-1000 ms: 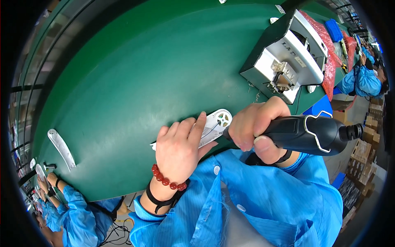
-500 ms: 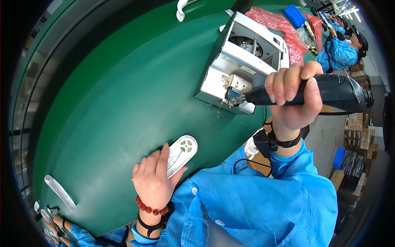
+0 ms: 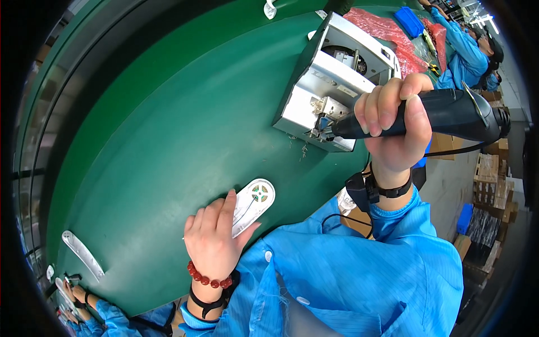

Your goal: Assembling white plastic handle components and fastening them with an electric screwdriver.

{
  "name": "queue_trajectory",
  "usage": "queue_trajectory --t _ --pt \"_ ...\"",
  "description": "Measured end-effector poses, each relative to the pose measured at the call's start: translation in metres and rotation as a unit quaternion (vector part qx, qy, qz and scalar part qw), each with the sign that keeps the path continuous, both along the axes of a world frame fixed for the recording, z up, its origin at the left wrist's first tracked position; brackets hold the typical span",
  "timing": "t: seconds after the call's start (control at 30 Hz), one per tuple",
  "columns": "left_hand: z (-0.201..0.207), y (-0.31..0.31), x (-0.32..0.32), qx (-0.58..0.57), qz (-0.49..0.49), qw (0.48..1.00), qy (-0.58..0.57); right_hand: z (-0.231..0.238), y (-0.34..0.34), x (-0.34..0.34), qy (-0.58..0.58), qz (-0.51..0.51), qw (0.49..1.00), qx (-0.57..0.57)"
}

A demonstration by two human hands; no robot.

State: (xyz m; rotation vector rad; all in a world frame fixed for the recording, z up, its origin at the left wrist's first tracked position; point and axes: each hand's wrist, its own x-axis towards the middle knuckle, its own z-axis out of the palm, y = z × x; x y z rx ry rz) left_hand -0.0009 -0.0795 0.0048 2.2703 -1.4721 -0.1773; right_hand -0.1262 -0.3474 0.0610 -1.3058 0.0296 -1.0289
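Note:
My right hand (image 3: 396, 121) is wrapped round a black electric screwdriver (image 3: 460, 112) with a cable at its rear end. The screwdriver's front end reaches the outlet of a white and grey metal screw feeder (image 3: 337, 88); whether a screw is on the bit is too small to tell. Lower and to the left, my left hand (image 3: 213, 230) grips a long white plastic housing (image 3: 261, 212) between thumb and fingers on the green table. A round green and white part with a thin dark wire sits in the housing's rounded end; my fingers hide its other end.
Loose screws (image 3: 304, 150) lie before the feeder. A long white plastic piece (image 3: 82, 255) rests at the table's left. Pink bubble wrap (image 3: 387, 36) and a blue bin (image 3: 409, 22) are behind the feeder. Co-workers in blue sit at the upper right (image 3: 466, 53) and lower left.
The view has shifted slightly, and the feeder appears a little further right. My right hand and the screwdriver sit slightly higher in the picture. My left hand keeps its grip on the housing.

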Motion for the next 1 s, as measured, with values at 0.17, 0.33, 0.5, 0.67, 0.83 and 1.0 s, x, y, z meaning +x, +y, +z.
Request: queue_trajectory --t 0.17,0.33,0.5,0.67,0.83,1.0 --pt "0.003 0.005 0.002 -0.007 0.041 0.999 0.023 -0.004 0.011 0.007 0.056 0.040 0.997 0.026" --pt "0.000 0.001 0.004 -0.059 0.053 0.995 0.057 -0.002 0.057 0.019 0.003 0.143 0.989 0.030" --pt "-0.002 0.006 0.002 -0.071 0.053 0.994 0.064 -0.013 0.112 0.050 0.052 0.190 0.978 0.075" --pt "-0.008 0.008 0.003 -0.092 0.051 0.992 0.069 -0.021 0.117 0.061 0.093 0.220 0.969 0.061" --pt "-0.011 0.009 0.004 -0.099 0.043 0.992 0.063 -0.024 0.121 0.064 0.097 0.228 0.965 0.089" --pt "-0.010 0.007 0.005 -0.094 0.040 0.993 0.067 -0.021 0.119 0.063 0.121 0.220 0.966 0.051"
